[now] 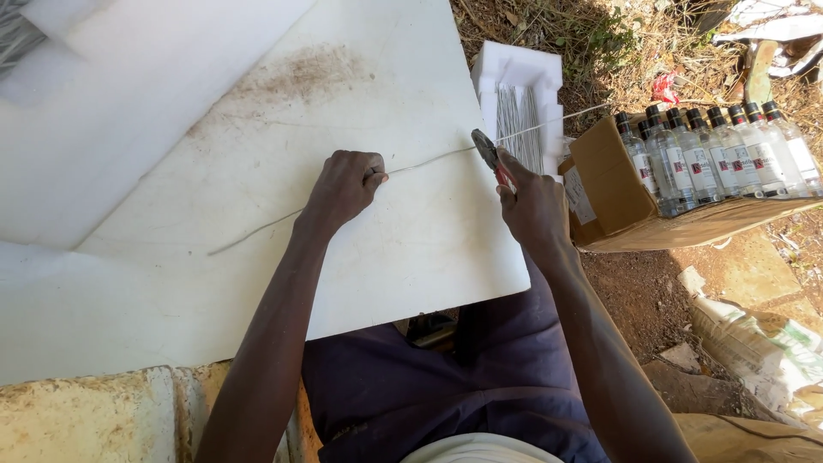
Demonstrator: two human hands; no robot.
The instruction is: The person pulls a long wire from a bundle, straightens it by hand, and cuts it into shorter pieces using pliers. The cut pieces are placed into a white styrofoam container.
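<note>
A long thin metal wire (429, 159) runs across a white foam board (257, 129) that rests over my lap. My left hand (345, 185) is closed around the wire near the board's middle and presses it down. My right hand (533, 204) grips red-handled pliers (490, 156) at the board's right edge, and the jaws sit on the wire. The wire carries on to the right past the pliers towards a white foam tray (514, 69) that holds several cut wire lengths.
A brown cardboard box (610, 184) with several clear glass bottles (711, 154) lies on the dirt at right. Dry grass and litter lie behind it. A worn stone block (86, 420) sits at lower left, a crumpled sack (763, 343) at lower right.
</note>
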